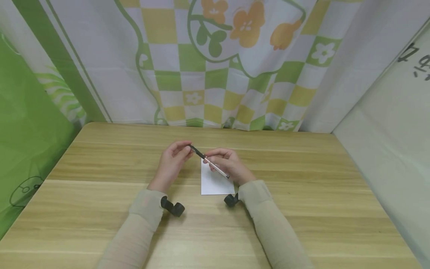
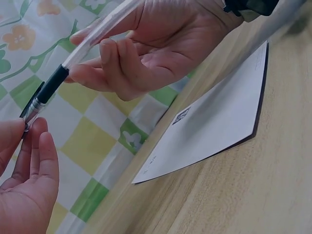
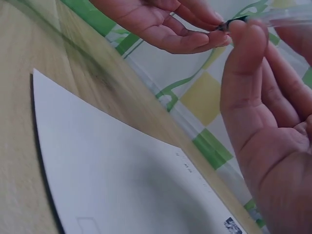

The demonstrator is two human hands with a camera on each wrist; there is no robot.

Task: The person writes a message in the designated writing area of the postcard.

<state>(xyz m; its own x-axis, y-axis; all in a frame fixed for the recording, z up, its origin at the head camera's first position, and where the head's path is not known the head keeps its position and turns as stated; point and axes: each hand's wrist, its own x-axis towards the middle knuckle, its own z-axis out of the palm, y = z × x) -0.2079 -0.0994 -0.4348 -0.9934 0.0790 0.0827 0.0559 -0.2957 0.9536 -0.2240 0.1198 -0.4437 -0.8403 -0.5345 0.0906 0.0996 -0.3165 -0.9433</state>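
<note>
Over the middle of the table, a pen (image 1: 218, 170) with a clear barrel and a black section slants between the two hands. My left hand (image 1: 170, 164) pinches its black end between thumb and fingertips. The right hand (image 1: 231, 166) holds the clear barrel near the middle, thumb and fingers around it. A clip shows beside the black section (image 2: 52, 85) in the left wrist view. Under the right hand lies a white card (image 1: 215, 186), printed with a small dark picture and tiny text; the hand hides part of its upper edge.
The wooden table (image 1: 302, 194) reaches back to a checked, flowered curtain (image 1: 215, 80). Green cloth (image 1: 30, 112) hangs on the left, and a pale wall panel (image 1: 393, 112) with dark writing stands on the right. Each wrist wears a black camera mount (image 1: 173, 207).
</note>
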